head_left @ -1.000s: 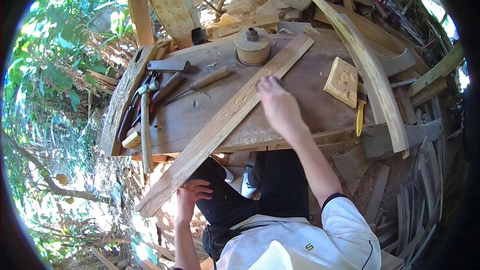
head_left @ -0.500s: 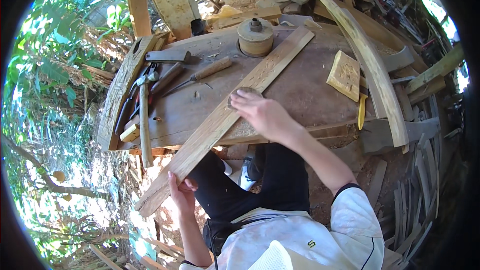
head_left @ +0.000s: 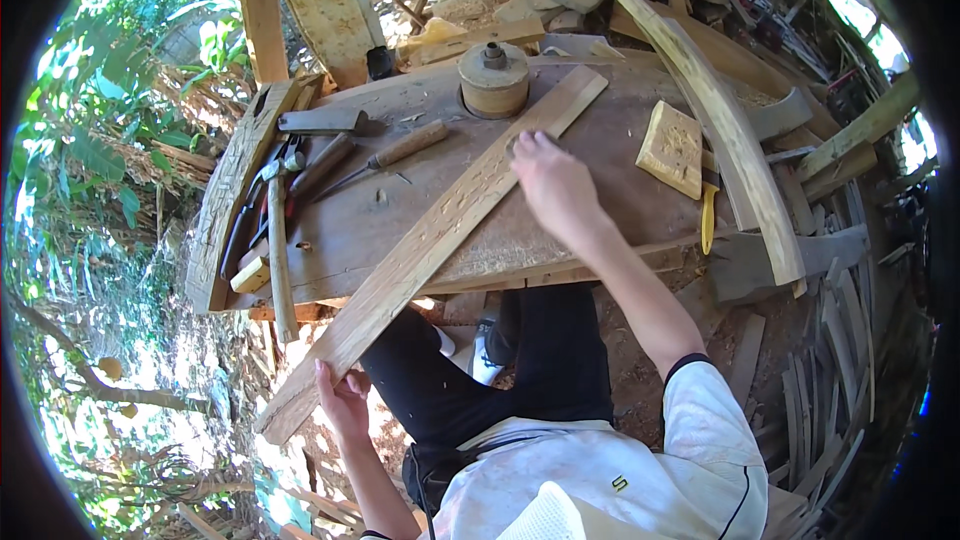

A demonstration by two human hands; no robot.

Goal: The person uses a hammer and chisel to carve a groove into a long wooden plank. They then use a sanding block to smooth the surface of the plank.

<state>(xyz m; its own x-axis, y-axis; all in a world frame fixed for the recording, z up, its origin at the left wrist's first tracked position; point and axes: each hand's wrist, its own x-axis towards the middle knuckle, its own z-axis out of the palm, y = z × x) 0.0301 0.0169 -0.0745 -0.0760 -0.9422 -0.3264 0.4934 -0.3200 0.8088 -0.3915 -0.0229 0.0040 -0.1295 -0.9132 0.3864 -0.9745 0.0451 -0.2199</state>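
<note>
A long, pale wooden plank (head_left: 425, 242) lies slantwise over the workbench (head_left: 345, 235), its near end jutting past the front edge. My left hand (head_left: 343, 400) grips that near end at its edge, fingers curled and thumb against the wood. Toward the far end, my right hand (head_left: 555, 185) is closed over a small, flat, round brownish pad (head_left: 513, 146) pressed on the plank's top face. Most of the pad is hidden under my fingers. Small marks or chips dot the plank's surface.
Left on the bench are a hammer (head_left: 278, 240), a wooden-handled tool (head_left: 410, 144) and an axe-like blade (head_left: 325, 121). A round wooden pot (head_left: 494, 82) stands beyond the plank. At right lie a wood block (head_left: 672, 150), a yellow-handled tool (head_left: 708, 218) and a long curved timber (head_left: 715, 90).
My right hand has slid up the plank toward its far end with the round pad. My left hand keeps its grip on the near end. The whole view has shifted slightly.
</note>
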